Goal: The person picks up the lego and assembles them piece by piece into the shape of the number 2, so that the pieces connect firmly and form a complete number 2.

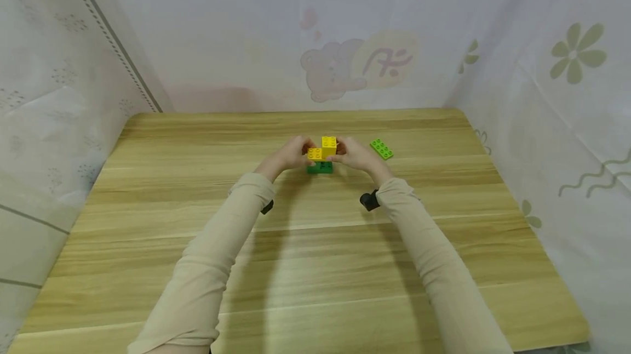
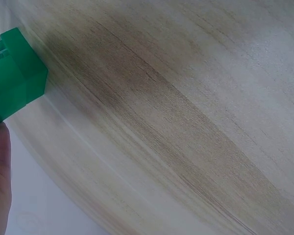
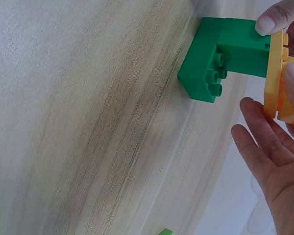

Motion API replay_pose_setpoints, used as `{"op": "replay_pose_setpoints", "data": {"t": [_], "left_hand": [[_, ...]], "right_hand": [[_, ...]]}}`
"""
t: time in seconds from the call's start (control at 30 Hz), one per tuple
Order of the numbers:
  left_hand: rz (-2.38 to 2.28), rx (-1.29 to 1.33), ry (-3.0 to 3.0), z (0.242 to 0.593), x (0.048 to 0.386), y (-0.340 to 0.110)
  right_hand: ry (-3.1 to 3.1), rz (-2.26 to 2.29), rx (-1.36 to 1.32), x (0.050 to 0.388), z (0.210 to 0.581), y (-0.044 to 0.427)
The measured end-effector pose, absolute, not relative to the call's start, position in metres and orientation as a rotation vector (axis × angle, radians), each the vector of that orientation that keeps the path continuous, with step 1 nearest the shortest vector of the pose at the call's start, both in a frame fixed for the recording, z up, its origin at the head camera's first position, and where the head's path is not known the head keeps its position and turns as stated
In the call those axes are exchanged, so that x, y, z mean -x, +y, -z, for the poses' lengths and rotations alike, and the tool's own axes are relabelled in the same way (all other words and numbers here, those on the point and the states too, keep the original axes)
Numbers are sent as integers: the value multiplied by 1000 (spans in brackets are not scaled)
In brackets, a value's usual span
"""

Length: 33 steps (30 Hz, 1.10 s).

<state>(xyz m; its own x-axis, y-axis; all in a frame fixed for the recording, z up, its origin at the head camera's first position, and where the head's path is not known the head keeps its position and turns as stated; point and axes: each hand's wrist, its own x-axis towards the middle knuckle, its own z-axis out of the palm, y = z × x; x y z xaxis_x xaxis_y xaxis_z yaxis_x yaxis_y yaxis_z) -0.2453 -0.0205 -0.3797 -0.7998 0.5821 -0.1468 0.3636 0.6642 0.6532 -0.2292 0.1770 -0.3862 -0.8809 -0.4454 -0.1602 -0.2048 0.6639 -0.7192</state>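
Note:
A small stack of toy building bricks stands between both hands on the table. Its base is a green brick [image 3: 201, 63] with bare studs, and another green brick [image 3: 242, 46] is joined to it, offset to one side. Across the top lies a thin yellow plate [image 1: 314, 154], bearing a taller yellow brick [image 1: 329, 146] at its right end. My left hand [image 1: 294, 152] grips the upper green brick from the left, thumb on its side. With its thumb against the yellow brick, my right hand [image 1: 356, 155] pinches it, other fingers extended beside the plate.
A light green studded plate [image 1: 382, 149] lies on the wooden table [image 1: 315, 266], right of the right hand. Patterned sheets [image 1: 222, 41] hang behind and at both sides of the table. Dark wrist devices [image 1: 370, 200] sit under the sleeves.

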Motion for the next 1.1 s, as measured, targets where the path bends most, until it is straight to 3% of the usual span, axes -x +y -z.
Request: {"op": "replay_pose_setpoints", "data": {"t": [1.1], "left_hand": [[-980,-754,2489,387,248,-23]], "right_hand": [[2544,1079,463,228,390,174]]}}
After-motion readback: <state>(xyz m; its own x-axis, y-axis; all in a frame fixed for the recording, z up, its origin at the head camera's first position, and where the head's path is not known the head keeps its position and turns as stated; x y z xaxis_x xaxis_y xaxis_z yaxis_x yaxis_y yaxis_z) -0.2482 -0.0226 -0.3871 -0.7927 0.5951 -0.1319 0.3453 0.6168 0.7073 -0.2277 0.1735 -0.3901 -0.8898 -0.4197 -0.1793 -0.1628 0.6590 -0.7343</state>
